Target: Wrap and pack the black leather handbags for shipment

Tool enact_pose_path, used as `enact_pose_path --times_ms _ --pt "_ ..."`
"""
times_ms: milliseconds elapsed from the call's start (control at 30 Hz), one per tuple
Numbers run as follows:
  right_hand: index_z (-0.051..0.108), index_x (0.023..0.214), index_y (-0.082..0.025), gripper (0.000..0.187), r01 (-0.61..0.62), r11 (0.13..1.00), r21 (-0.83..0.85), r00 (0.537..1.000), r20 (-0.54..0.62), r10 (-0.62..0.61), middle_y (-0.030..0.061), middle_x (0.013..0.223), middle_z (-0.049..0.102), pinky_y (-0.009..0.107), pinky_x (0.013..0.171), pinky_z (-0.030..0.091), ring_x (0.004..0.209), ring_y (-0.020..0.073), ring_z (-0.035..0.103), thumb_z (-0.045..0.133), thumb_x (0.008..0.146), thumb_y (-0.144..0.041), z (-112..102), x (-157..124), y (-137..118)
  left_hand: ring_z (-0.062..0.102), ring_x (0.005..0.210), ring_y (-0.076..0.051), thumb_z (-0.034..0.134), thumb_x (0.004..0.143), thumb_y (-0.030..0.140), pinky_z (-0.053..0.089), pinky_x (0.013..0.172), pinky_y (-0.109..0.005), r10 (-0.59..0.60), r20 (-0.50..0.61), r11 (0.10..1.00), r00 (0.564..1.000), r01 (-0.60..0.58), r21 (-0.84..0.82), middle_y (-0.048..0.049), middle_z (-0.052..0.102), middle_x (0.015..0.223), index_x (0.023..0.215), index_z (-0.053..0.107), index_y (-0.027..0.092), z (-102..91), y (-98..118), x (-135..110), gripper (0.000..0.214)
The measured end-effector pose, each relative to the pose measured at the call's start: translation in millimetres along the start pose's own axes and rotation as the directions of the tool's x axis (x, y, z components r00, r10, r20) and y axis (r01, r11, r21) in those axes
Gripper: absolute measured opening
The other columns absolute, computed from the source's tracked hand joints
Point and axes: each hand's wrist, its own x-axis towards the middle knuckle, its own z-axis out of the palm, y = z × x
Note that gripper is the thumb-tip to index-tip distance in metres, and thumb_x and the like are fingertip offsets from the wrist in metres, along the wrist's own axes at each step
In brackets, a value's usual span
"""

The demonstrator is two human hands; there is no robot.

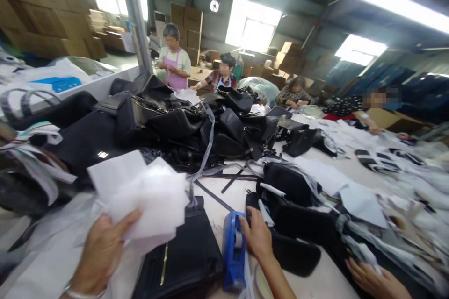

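Note:
My left hand (101,252), with a bracelet at its wrist, grips a loose stack of white paper sheets (154,196), thumb on top. Under the sheets lies a black bag (185,252) with a gold zip. My right hand (259,236) has its fingers apart at the right edge of a blue tape dispenser (229,252); whether they press on it I cannot tell. The dispenser stands beside the black bag, with a tape roll showing inside. Right of that hand lies a black flap-like piece (294,252).
A heap of black bags (168,119) fills the table's middle. At lower right, another person's hand (375,278) holds something white by a black bag. Striped ribbons (38,159) hang at left. Several people sit or stand across the table; cardboard boxes (45,9) are stacked behind.

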Motion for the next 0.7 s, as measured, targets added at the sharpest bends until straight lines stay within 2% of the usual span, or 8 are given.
enact_pose_path --times_ms 133,200,267,367,467,567,700 --pt "0.042 0.134 -0.017 0.054 -0.068 0.997 -0.032 0.991 0.114 0.071 0.0164 0.127 0.055 0.038 0.084 0.049 0.114 0.0313 0.058 0.047 0.091 -0.050 11 13 0 0.071 0.090 -0.026 0.080 0.068 0.029 0.059 0.078 -0.035 -0.016 0.264 0.999 0.964 0.005 0.042 -0.0100 0.073 0.106 0.122 0.058 0.013 76.8 -33 22 0.060" --pt "0.045 0.133 -0.017 0.053 -0.061 0.996 -0.063 0.984 0.161 0.070 0.0162 0.127 0.056 0.037 0.084 0.049 0.113 0.0307 0.059 0.048 0.091 -0.050 17 21 -3 0.070 0.094 -0.025 0.079 0.070 0.029 0.057 0.083 -0.035 -0.001 0.306 0.998 0.952 -0.020 0.065 -0.0102 0.073 0.108 0.124 0.057 0.013 105.4 -51 37 0.060" --pt "0.050 0.128 -0.018 0.046 -0.047 0.991 -0.123 0.975 0.209 0.072 0.0146 0.123 0.059 0.035 0.086 0.048 0.111 0.0284 0.060 0.045 0.093 -0.047 20 32 -3 0.069 0.096 -0.025 0.078 0.071 0.030 0.056 0.086 -0.035 0.003 0.302 0.996 0.953 -0.029 0.081 -0.0106 0.073 0.108 0.125 0.057 0.013 118.2 -65 50 0.060" --pt "0.057 0.119 -0.017 0.035 -0.033 0.980 -0.198 0.957 0.277 0.088 0.0131 0.115 0.065 0.033 0.085 0.047 0.106 0.0252 0.063 0.039 0.097 -0.039 22 57 4 0.068 0.100 -0.025 0.078 0.072 0.031 0.054 0.091 -0.037 -0.059 0.263 0.995 0.963 0.036 0.089 -0.0107 0.071 0.113 0.127 0.055 0.016 113.9 -72 66 0.061" --pt "0.062 0.107 -0.017 0.025 0.018 0.974 -0.227 0.929 0.365 0.068 0.0114 0.106 0.069 0.032 0.084 0.047 0.101 0.0237 0.065 0.045 0.095 -0.031 32 93 9 0.069 0.097 -0.023 0.078 0.071 0.029 0.055 0.092 -0.036 -0.144 0.162 0.988 0.976 0.132 0.081 -0.0082 0.072 0.110 0.125 0.056 0.018 102.3 -66 77 0.059" --pt "0.065 0.100 -0.016 0.018 0.122 0.961 -0.248 0.860 0.509 0.022 0.0091 0.101 0.070 0.034 0.083 0.049 0.098 0.0228 0.065 0.058 0.089 -0.029 57 130 3 0.071 0.089 -0.022 0.080 0.067 0.024 0.058 0.087 -0.034 -0.180 0.056 0.981 0.982 0.175 0.081 -0.0045 0.075 0.098 0.116 0.062 0.017 95.9 -56 86 0.052" --pt "0.061 0.111 -0.014 0.028 0.246 0.932 -0.267 0.755 0.655 -0.011 0.0071 0.108 0.066 0.042 0.086 0.052 0.097 0.0211 0.064 0.061 0.091 -0.033 93 154 -8 0.072 0.081 -0.024 0.081 0.061 0.020 0.062 0.075 -0.032 -0.235 -0.047 0.965 0.971 0.239 0.110 -0.0034 0.075 0.090 0.105 0.066 0.017 86.5 -52 100 0.046"
